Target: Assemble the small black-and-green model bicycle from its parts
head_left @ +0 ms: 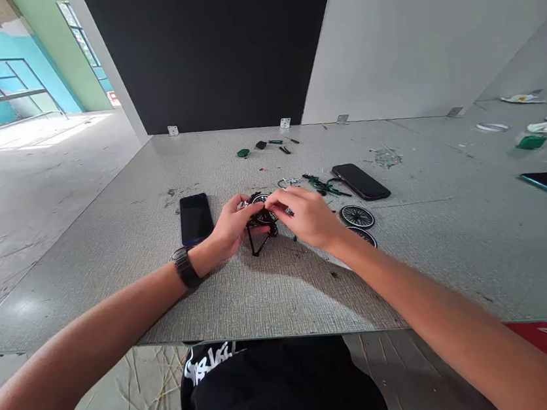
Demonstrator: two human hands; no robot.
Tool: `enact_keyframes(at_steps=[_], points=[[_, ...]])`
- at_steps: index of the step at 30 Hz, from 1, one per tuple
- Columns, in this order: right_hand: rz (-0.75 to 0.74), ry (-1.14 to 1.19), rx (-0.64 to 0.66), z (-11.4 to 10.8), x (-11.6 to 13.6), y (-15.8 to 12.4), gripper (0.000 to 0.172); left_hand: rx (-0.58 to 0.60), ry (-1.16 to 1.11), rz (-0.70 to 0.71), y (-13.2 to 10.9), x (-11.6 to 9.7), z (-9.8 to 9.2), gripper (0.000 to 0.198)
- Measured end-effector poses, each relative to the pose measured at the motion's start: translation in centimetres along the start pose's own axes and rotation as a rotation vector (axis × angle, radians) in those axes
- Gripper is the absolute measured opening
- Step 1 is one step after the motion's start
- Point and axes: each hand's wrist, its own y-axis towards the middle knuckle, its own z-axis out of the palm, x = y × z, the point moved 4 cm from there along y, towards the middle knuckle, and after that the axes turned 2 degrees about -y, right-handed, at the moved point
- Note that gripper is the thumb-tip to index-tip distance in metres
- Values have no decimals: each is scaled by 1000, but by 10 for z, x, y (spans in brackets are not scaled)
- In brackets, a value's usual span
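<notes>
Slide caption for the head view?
Left hand holds a black miniature bicycle frame with spoked wheel; right hand at the wheel.

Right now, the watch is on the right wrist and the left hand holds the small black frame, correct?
Not the wrist: the head view shows the watch on the left wrist. The left hand does hold the small black frame.
</notes>
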Motion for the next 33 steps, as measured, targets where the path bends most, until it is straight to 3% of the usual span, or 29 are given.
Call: enact_keyframes(at_steps=[18, 27, 33], points=[[226, 248, -58, -1, -4, 2, 4, 8, -44, 11, 0, 2, -1, 16], [129, 83, -63, -4, 2, 1, 10, 11, -19, 62, 4, 4, -3, 18], [159, 129, -80, -3, 1, 1, 7, 22, -19, 65, 5, 5, -3, 20]])
